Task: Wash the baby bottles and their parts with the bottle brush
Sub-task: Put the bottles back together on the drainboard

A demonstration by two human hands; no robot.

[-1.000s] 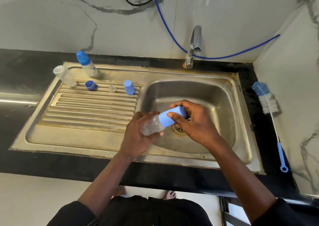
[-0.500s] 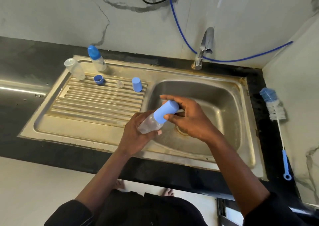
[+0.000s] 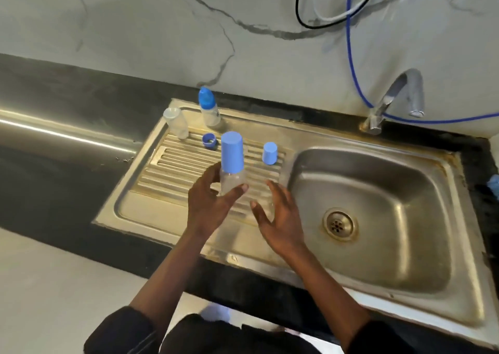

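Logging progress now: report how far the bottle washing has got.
Done: nothing shows as washed; the tap runs no water. In hand: the left hand grips a capped bottle upright over the drainboard, right hand open beside it. Left: open bottle, blue-topped bottle, blue ring and loose cap wait on the drainboard.

Cap (image 3: pixel 270 153) on drainboard (image 3: pixel 140 210) (left of basin (image 3: pixel 378 180))

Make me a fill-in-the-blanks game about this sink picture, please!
1. The left hand holds a bottle with a ___ cap.
2. The right hand holds ___.
3. No ___ runs from the tap.
Missing words: blue; nothing; water.
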